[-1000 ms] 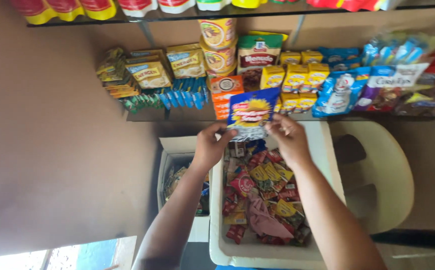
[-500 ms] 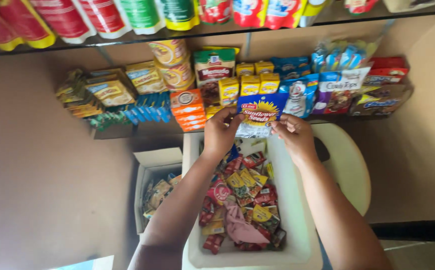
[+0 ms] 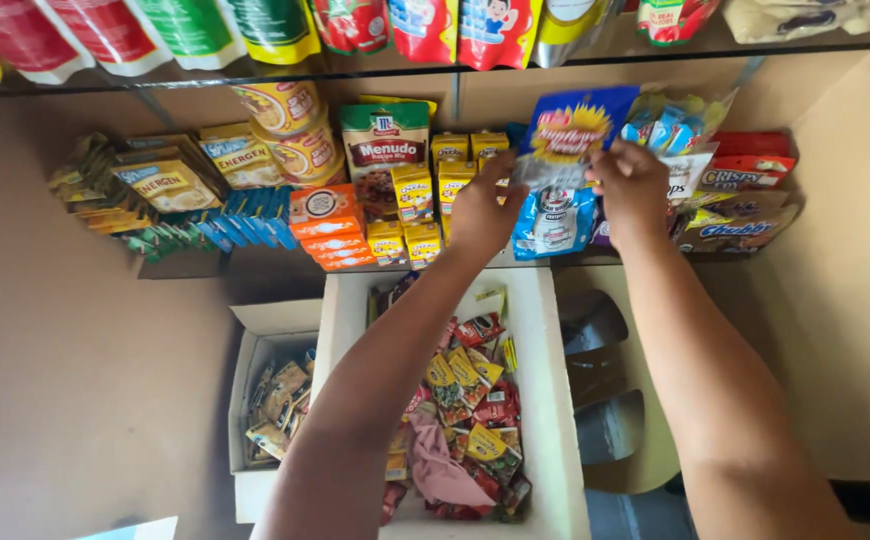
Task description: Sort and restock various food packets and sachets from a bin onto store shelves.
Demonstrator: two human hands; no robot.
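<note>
Head view: both arms reach toward twelve o'clock. The left hand (image 3: 483,212) and right hand (image 3: 633,188) pinch a blue snack packet (image 3: 572,135) by its side edges, against the stocked shelf (image 3: 255,262), above a white bin (image 3: 553,400) of sachets.

Top-shelf pouches (image 3: 275,25) cut off by frame edge — lower white bin (image 3: 555,420) behind forearms

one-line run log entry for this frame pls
left hand: holds blue snack packet | right hand: holds same packet | packet: raised at shelf | below: white bin of sachets
</note>
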